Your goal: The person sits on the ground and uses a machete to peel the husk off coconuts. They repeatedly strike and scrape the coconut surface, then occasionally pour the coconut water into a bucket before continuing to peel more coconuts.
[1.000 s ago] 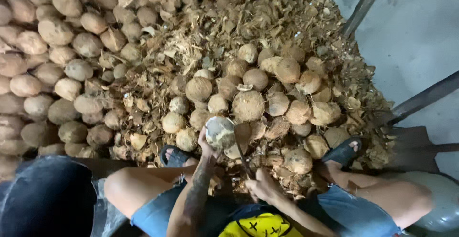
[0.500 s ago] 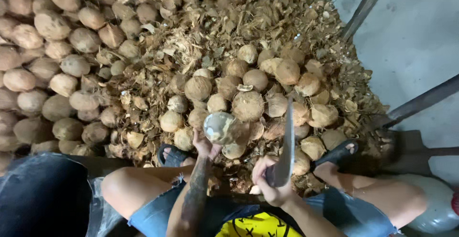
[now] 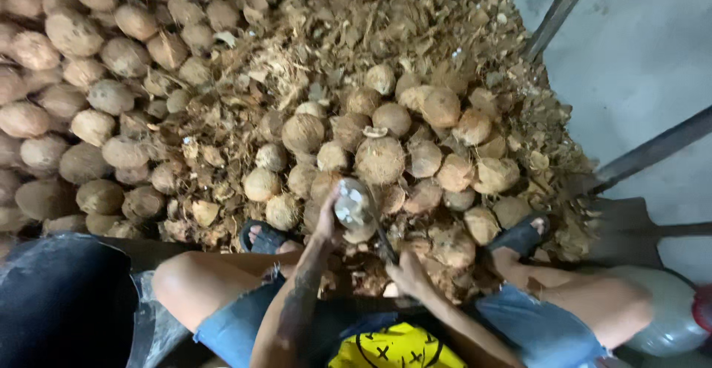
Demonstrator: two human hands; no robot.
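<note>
Lower centre of the frame: the left hand (image 3: 328, 219) grips a pale, partly husked round coconut (image 3: 351, 206), held up just above the heap. The right hand (image 3: 406, 273), just right of and below it, is clenched on the handle of a dark metal blade (image 3: 380, 234) whose edge meets the coconut's lower right side. Behind lies a cluster of brown husked coconuts (image 3: 380, 159) on loose fibrous husk scraps (image 3: 311, 56); a larger pile of coconuts (image 3: 74, 79) fills the upper left.
</note>
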